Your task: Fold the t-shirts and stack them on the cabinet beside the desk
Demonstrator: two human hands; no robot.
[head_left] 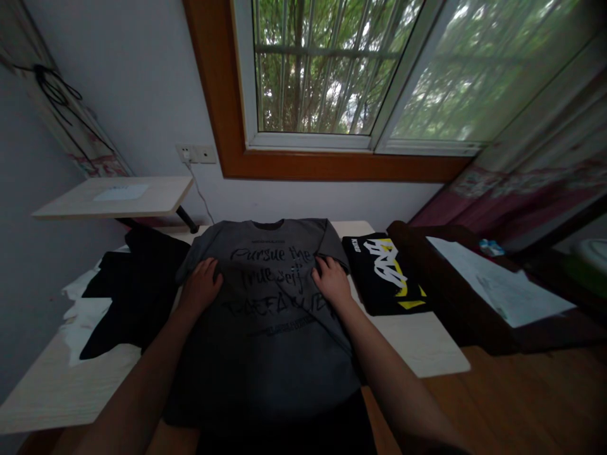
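Resting on the gray shirt [265, 366], the left hand [202, 284] lies flat on its left side, with the thumb out from the fingers. The right hand [332, 282] lies on the other side, near the sleeve [334, 243], with its fingers a little spread. The shirt is front side up on the pale tabletop [420, 347], right before the person. Its neck hole [268, 225] points away, to the wall under the window [327, 69], and its bottom edge is close to the person. Its long way runs from neck to bottom. Dark, curly words [272, 256] on the chest start with "Pursue the", and a crease slants down on the right. To the left, black cloth [126, 278] lies in a heap over something white. To the right is a folded black top [365, 278] with white and yellow print. A little shelf [164, 189] behind the heap holds some paper [121, 193]
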